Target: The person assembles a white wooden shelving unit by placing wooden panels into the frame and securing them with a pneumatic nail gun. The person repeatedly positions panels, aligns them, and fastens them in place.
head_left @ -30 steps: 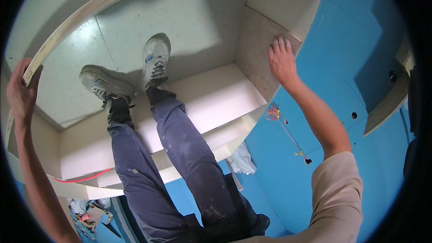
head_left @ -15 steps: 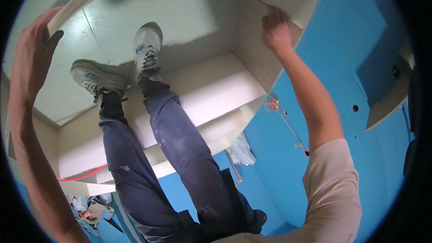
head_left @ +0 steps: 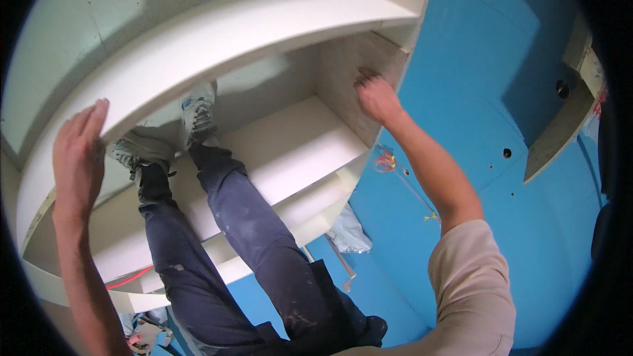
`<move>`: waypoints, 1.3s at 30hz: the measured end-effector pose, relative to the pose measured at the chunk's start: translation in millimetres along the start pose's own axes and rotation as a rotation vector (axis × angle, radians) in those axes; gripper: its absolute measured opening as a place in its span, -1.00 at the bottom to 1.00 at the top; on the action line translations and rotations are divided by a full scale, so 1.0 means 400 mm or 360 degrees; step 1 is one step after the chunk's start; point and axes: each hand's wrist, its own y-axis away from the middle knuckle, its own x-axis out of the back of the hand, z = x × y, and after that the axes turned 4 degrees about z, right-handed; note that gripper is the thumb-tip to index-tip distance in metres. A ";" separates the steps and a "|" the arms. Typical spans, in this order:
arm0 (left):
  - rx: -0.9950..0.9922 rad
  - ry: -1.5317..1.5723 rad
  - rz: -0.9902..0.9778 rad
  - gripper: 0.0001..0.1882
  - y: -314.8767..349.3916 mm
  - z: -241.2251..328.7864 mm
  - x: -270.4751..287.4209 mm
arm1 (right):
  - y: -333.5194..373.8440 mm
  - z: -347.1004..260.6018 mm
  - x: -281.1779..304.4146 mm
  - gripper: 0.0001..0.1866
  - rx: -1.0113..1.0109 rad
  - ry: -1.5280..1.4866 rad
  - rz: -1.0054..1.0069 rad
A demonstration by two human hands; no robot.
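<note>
A long white curved board [head_left: 217, 46] spans the upper left, its far right end against the side of a white cabinet. My left hand [head_left: 82, 151] is on its near edge, fingers stretched over the top face; the thumb is hidden. Below the board's right end, my right hand [head_left: 377, 97] is at the greyish-brown side panel [head_left: 346, 72]. Its index finger points out against the panel while the others are bent, with nothing seen in them. My shoes [head_left: 142, 148] stand beyond a white ledge [head_left: 290, 145], partly covered by the board.
Blue sheeting [head_left: 448, 138] covers the area at right, with a bundle of thin wires [head_left: 386, 160] sticking out. A curved panel offcut [head_left: 557, 135] is at far right. A plastic bag [head_left: 349, 231] lies below the cabinet, scraps [head_left: 148, 333] at lower left. A red cord [head_left: 130, 278] lies by the ledge.
The board has come lower in view and turned, so its broad white face shows and it partly covers my shoes. My right hand has moved down and left along the side panel.
</note>
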 end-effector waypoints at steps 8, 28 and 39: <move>-0.0114 0.0201 -0.0045 -0.55 0.020 0.047 -0.014 | 0.065 -0.101 0.058 -0.82 -0.0178 -0.0410 -0.0132; 0.0926 0.1193 -0.0050 -0.60 0.571 0.200 0.170 | 0.388 -0.306 0.430 -0.74 -0.1027 -0.1440 -0.0254; 0.2560 0.1268 0.0163 -0.72 1.606 0.624 0.234 | 0.233 -0.467 0.953 -0.81 -0.0383 -0.1828 -0.0031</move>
